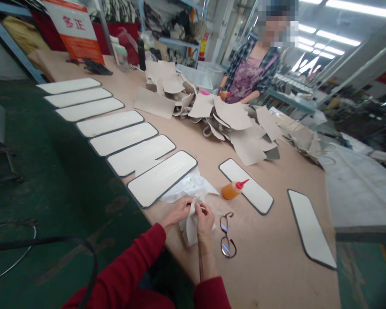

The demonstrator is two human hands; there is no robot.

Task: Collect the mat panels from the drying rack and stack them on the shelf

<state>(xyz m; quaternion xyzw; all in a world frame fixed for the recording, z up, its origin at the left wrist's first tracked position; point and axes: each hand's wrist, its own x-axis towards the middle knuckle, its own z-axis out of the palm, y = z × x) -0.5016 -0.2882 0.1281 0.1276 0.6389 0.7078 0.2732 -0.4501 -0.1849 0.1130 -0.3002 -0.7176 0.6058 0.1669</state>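
Both hands worked at the near edge of the desk [186, 141]. The left hand [179, 211] and the right hand [205, 221] met on a small white cloth [190, 229]. Each grip was closed on the cloth, pinching its upper edge between thumb and fingertips, with the two grips almost touching. The cloth hung down from the fingers, and its lower part lay against the desk edge. Both forearms wore red sleeves [138, 262].

Just behind the hands lay a crumpled sheet of clear plastic [193, 186]. To the right of the hands, a pair of glasses [227, 235] rested folded open on the desk. An orange squeeze bottle [233, 189] with a red nozzle lay on its side, its nozzle over a white panel with dark edging [251, 191]. A further panel [310, 227] lay to the right, well apart. Seven like panels [122, 138] lay in a row along the left edge of the desk.

A heap of beige fabric pieces [225, 120] occupied the middle of the desk. A co-worker [251, 73] stood at the far side, hands at that heap.
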